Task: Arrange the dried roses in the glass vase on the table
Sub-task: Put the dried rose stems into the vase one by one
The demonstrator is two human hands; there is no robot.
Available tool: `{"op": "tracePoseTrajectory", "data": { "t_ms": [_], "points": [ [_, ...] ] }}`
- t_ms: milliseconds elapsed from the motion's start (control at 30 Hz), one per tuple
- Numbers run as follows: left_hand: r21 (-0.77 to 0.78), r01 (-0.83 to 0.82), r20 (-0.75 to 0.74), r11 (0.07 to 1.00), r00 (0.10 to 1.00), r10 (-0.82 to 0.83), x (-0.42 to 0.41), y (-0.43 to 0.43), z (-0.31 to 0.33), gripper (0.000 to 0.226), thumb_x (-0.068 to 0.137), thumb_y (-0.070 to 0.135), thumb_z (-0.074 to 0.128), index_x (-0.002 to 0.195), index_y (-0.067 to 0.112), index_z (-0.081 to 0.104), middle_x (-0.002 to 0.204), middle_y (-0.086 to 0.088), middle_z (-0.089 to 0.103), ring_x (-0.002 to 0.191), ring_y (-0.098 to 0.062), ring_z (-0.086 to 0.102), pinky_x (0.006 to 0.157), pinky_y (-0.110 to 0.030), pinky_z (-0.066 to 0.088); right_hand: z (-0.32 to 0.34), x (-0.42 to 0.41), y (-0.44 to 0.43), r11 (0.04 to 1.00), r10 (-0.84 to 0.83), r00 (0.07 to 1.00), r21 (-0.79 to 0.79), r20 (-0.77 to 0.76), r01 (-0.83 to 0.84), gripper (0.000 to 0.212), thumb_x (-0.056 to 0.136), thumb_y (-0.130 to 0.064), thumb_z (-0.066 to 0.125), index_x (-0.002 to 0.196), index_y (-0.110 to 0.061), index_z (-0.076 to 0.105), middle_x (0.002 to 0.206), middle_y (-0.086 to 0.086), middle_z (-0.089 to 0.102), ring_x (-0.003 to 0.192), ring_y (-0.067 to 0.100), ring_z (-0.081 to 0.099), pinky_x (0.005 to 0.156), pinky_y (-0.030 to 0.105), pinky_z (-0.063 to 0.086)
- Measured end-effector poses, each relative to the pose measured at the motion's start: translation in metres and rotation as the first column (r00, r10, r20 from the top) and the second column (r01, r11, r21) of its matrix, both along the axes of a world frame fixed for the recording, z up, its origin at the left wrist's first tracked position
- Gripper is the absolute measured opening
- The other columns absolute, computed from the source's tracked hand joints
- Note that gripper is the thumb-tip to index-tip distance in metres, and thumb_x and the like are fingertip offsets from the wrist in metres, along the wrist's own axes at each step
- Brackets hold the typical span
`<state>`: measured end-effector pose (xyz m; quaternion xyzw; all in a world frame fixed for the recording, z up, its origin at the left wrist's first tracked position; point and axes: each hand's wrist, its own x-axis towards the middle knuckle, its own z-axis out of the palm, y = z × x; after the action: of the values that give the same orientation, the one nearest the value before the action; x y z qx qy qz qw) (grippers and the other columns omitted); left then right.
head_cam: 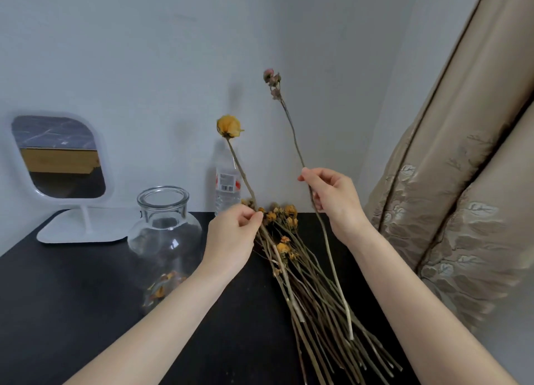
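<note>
We see a clear glossy glass vase left of the left hand. Table under our hands is matt black and smooth. Rose stems between our hands look dry, woody and rough, with papery petals. Beyond the left hand: clear plastic bottle; white glossy plastic mirror. Right of the right hand: embroidered satin-sheen cloth curtain.

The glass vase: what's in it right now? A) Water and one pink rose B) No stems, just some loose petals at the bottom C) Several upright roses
B: the glass vase holds no stems, only yellowish petal bits at its bottom; each hand holds a rose outside it.
</note>
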<state>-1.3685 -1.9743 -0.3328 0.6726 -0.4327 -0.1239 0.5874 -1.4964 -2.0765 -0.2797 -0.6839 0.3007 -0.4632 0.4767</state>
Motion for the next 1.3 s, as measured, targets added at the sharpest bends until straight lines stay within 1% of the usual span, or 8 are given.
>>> {"op": "tracePoseTrajectory", "data": {
  "t_ms": [200,300,467,667,900,1033,1200,1300],
  "points": [
    [-0.175,-0.024,0.073,0.984,0.997,0.037,0.029,0.036,0.063,0.016,0.091,0.021,0.054,0.078,0.017,0.062,0.042,0.011,0.052,0.036,0.000,0.043,0.043,-0.013,0.037,0.060,0.044,0.023,0.993,0.111,0.968,-0.064,0.226,-0.099,0.021,0.094,-0.023,0.054,0.077,-0.015,0.064,0.045,-0.011,0.039,0.040,0.003,0.034,0.041,0.012,0.032],
    [-0.250,-0.079,0.131,0.965,0.985,0.115,0.056,0.056,0.098,0.016,0.090,0.024,0.056,0.075,0.025,0.061,0.042,0.013,0.051,0.039,0.000,0.044,0.050,-0.020,0.037,0.088,0.072,0.036,0.983,0.175,0.939,-0.104,0.296,-0.150,0.023,0.095,-0.020,0.053,0.073,-0.016,0.061,0.042,-0.013,0.039,0.039,0.005,0.034,0.044,0.016,0.032],
    [-0.332,-0.158,0.242,0.930,0.939,0.246,0.098,0.072,0.142,0.012,0.091,0.024,0.055,0.085,0.015,0.058,0.051,0.005,0.047,0.039,0.000,0.044,0.053,-0.027,0.034,0.121,0.112,0.052,0.972,0.222,0.894,-0.158,0.389,-0.173,0.024,0.094,-0.017,0.052,0.071,-0.017,0.058,0.042,-0.014,0.041,0.041,0.007,0.035,0.046,0.018,0.034],
    [-0.317,-0.177,0.314,0.932,0.908,0.279,0.131,0.079,0.153,0.012,0.093,0.025,0.051,0.087,0.016,0.056,0.054,0.000,0.045,0.050,-0.009,0.045,0.057,-0.029,0.037,0.132,0.139,0.060,0.965,0.256,0.851,-0.176,0.459,-0.195,0.024,0.095,-0.018,0.051,0.072,-0.018,0.056,0.054,-0.005,0.041,0.044,0.008,0.037,0.046,0.019,0.035],
    [-0.302,-0.144,0.321,0.942,0.916,0.243,0.149,0.075,0.137,0.021,0.092,0.026,0.052,0.073,0.033,0.052,0.055,0.003,0.043,0.050,-0.011,0.046,0.060,-0.030,0.038,0.121,0.157,0.059,0.959,0.266,0.861,-0.208,0.433,-0.192,0.024,0.096,-0.019,0.050,0.072,-0.019,0.056,0.054,-0.005,0.041,0.043,0.006,0.037,0.047,0.019,0.034],
    [-0.254,-0.118,0.297,0.960,0.935,0.194,0.150,0.070,0.118,0.019,0.092,0.027,0.052,0.074,0.033,0.053,0.057,0.001,0.044,0.052,-0.012,0.045,0.061,-0.031,0.039,0.098,0.164,0.059,0.960,0.266,0.891,-0.187,0.367,-0.209,0.023,0.096,-0.017,0.050,0.074,-0.020,0.057,0.058,-0.004,0.041,0.046,0.006,0.037,0.048,0.019,0.035],
    [-0.150,-0.097,0.331,0.984,0.933,0.142,0.149,0.065,0.091,0.009,0.092,0.028,0.053,0.087,0.023,0.058,0.058,-0.001,0.047,0.049,-0.009,0.043,0.052,-0.019,0.038,0.064,0.165,0.058,0.953,0.284,0.931,-0.178,0.230,-0.247,0.020,0.095,-0.018,0.053,0.076,-0.018,0.059,0.055,-0.009,0.048,0.046,0.001,0.042,0.048,0.015,0.038],
    [-0.085,-0.077,0.323,0.993,0.941,0.100,0.149,0.063,0.072,0.010,0.091,0.028,0.054,0.091,0.021,0.060,0.059,-0.002,0.048,0.052,-0.012,0.044,0.054,-0.024,0.038,0.042,0.164,0.057,0.948,0.282,0.951,-0.189,0.127,-0.256,0.016,0.093,-0.016,0.055,0.078,-0.015,0.061,0.057,-0.006,0.049,0.046,-0.001,0.044,0.050,0.012,0.040]
  ]
}}
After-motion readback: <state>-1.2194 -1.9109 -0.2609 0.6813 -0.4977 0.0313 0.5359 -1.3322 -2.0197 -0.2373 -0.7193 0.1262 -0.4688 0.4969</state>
